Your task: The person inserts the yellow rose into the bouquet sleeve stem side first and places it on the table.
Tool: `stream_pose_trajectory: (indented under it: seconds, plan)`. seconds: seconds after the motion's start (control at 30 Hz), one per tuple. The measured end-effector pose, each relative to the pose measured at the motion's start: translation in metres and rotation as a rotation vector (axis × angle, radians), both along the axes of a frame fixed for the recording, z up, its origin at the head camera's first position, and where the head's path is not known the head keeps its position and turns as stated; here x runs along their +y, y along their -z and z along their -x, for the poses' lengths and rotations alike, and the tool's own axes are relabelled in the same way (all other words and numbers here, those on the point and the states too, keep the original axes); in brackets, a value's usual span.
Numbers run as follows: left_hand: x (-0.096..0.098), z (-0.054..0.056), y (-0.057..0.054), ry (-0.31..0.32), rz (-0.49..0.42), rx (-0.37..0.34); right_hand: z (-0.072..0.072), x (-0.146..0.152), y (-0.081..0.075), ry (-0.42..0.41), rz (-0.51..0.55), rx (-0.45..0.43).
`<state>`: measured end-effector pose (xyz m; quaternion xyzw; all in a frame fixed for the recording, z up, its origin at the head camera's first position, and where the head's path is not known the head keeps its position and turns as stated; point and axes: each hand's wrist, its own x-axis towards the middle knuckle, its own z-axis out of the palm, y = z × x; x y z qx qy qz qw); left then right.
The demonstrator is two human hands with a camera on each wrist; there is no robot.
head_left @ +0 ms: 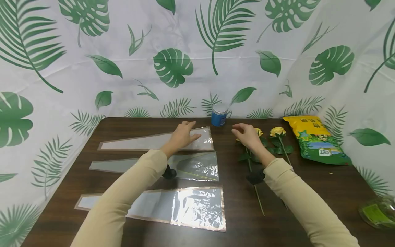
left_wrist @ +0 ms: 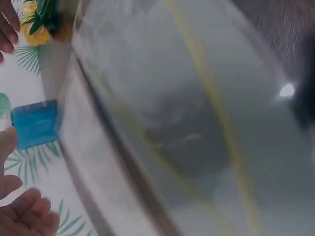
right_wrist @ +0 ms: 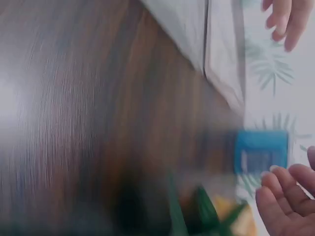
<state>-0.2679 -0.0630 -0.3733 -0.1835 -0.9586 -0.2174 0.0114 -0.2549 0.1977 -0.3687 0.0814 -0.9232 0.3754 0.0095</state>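
My left hand hovers over the farthest of three clear tapered flower sleeves, its fingers loosely spread and holding nothing. Nearer to me lie the middle sleeve and the front sleeve, their wide ends to the right. Over the left yellow rose, my right hand hangs with loosely bent fingers and nothing in them; it hides part of that bloom. A second yellow rose lies just to the right. In the right wrist view, the right hand's fingertips overlap the blue can.
The blue can with a pale lid stands at the table's back edge, between the hands. At the back right lies a yellow and green bag. A glass jar with a green label is at the right edge. A leaf-print cloth hangs behind.
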Motion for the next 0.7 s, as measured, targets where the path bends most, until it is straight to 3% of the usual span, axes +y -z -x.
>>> stream_pose_trajectory:
  seconds: [0.17, 0.27, 0.4, 0.7]
  plan:
    - [0.004, -0.001, 0.019, 0.011, -0.092, -0.059, 0.007, -0.024, 0.016, 0.008, 0.318, -0.357]
    - [0.007, 0.0, 0.028, 0.013, -0.113, -0.073, 0.01, -0.035, 0.022, 0.035, 0.455, -0.479]
    - [0.009, 0.003, 0.037, 0.008, -0.101, -0.059, 0.015, -0.046, 0.025, 0.061, 0.539, -0.553]
    - [0.008, 0.006, 0.049, -0.02, -0.117, -0.064, 0.025, -0.058, 0.028, 0.084, 0.578, -0.6]
